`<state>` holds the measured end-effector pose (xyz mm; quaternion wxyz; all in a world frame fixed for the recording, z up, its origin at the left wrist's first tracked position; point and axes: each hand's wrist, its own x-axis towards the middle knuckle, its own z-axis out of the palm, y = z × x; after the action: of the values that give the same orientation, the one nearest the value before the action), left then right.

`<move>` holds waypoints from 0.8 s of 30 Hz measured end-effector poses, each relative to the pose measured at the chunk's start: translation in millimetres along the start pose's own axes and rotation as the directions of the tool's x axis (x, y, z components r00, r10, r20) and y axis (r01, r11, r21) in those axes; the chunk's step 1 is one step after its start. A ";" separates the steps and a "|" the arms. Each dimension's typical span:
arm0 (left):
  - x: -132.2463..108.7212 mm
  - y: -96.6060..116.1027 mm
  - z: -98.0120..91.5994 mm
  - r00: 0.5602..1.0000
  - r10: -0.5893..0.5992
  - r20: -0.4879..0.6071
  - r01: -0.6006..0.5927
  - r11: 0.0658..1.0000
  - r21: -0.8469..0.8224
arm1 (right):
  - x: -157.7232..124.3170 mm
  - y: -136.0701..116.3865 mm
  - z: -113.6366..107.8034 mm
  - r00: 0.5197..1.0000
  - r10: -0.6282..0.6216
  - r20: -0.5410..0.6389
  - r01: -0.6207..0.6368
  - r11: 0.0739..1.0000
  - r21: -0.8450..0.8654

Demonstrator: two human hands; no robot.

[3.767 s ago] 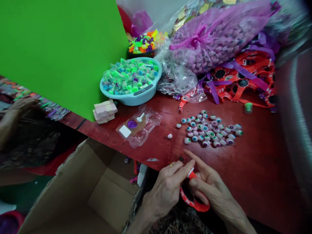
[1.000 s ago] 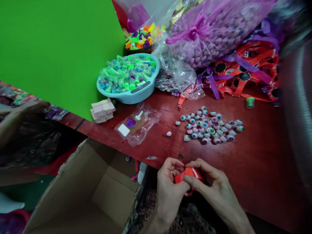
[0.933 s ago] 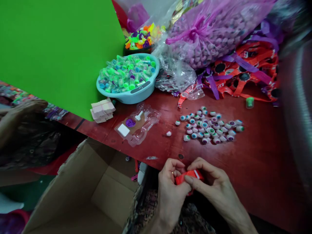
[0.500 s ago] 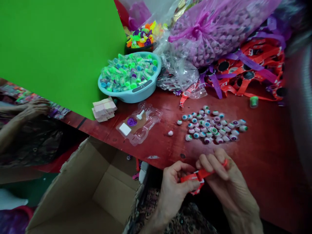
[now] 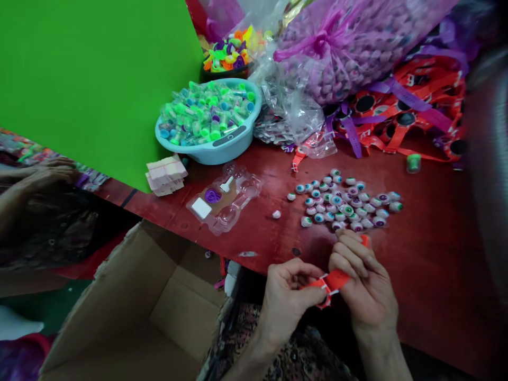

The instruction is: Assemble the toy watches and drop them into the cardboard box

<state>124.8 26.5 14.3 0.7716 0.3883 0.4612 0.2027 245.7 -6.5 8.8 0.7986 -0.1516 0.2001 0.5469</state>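
Both of my hands grip one orange-red toy watch [image 5: 336,280] over the table's front edge. My left hand [image 5: 288,291] pinches it near the white buckle, thumb against fingers. Around the strap close the fingers of my right hand [image 5: 363,280], and a strap end shows above them. The watch face is mostly hidden by my left fingers. Just beyond my hands lies a spread of eyeball balls [image 5: 345,203] in clear wrap. Left of these sits a clear plastic blister tray [image 5: 234,210] holding a purple round piece [image 5: 212,196], a white block and a small white piece.
A blue basin [image 5: 222,154] of capped tubes stands behind, near a stack of paper slips [image 5: 165,174]. Orange and purple watches [image 5: 400,119] pile up at back right beside a pink bag [image 5: 349,58]. Below the edge is a cardboard box [image 5: 130,307]. A co-worker's hands [image 5: 51,174] are at left.
My right hand has turned and its fingers have closed further around the strap. The watch has shifted slightly right in my left hand's pinch. The view has moved a little.
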 end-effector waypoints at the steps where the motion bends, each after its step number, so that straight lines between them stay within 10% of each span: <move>1: 0.2 -0.1 0.1 1.000 -0.019 -0.003 0.019 1.000 -0.006 | -0.1 0.3 0.3 1.000 0.009 0.010 -0.009 1.000 0.006; 24: -2.4 3.1 23.0 0.981 0.176 -0.083 -0.152 0.958 0.243 | 9.2 -20.2 -8.7 0.985 0.034 0.169 -0.080 0.957 0.278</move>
<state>143.7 17.3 24.3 0.6757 0.5028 0.4876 0.2299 266.2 -10.2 -2.8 0.8096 0.0151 0.2150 0.5460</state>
